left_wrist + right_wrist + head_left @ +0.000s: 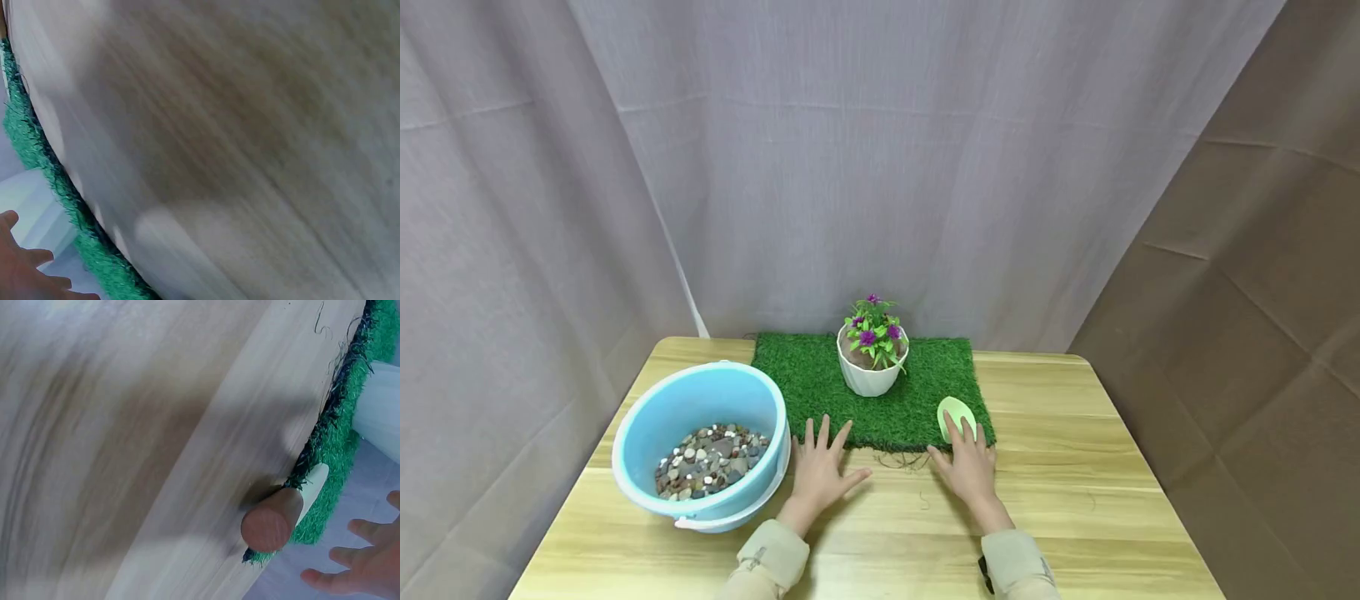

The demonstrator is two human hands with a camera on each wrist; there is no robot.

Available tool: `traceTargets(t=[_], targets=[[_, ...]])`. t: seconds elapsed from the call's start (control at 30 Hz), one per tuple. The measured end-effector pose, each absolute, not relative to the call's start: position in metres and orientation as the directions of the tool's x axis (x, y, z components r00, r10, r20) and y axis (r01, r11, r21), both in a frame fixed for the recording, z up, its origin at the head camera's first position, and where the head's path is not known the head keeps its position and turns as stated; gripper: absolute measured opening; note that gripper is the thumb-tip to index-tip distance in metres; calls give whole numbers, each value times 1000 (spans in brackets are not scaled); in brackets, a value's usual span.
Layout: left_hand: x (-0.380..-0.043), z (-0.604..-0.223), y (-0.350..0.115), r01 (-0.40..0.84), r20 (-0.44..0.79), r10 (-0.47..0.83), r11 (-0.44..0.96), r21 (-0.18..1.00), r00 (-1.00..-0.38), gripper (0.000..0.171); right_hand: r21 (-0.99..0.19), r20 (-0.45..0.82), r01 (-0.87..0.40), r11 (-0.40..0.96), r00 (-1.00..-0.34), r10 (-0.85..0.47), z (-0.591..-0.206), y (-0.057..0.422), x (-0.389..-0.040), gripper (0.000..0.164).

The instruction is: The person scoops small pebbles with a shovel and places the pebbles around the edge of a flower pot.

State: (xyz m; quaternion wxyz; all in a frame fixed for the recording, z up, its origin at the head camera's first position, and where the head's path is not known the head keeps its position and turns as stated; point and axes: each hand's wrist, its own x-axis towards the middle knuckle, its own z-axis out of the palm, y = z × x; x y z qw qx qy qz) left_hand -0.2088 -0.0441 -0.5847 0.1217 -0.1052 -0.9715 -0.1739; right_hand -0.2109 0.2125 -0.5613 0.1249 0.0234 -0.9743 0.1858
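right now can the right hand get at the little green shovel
Likely yes: the right hand is open close by the green shovel, and nothing seems to block the way to its brown handle.

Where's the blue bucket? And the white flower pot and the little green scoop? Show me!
Blue bucket (696,404): head view, on its inside wall.
White flower pot (870,381): head view, on its front side.
Green scoop (957,407): head view, on its blade.
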Motion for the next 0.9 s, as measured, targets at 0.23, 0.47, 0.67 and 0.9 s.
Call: traceTargets(t=[0.23, 0.47, 0.67, 0.9], targets=[[-194, -570, -43, 305, 360, 173, 886, 351, -917, 79, -402, 244, -94, 911, -970, 7, -559, 218, -203, 66], [-175, -549, -46, 445, 590, 162, 814, 373, -791, 50, -418, 218, -40, 908, -974, 57, -559, 231, -201, 58], [-157, -535, -49, 603, 735, 208, 730, 323, -646, 36, -390, 132, 49, 919, -985, 109, -557, 239, -197, 54], [-131, -494, -61, 755, 879, 176, 602, 260, -443, 23, -421, -25, 140, 896, -989, 143, -564, 242, -192, 56]])
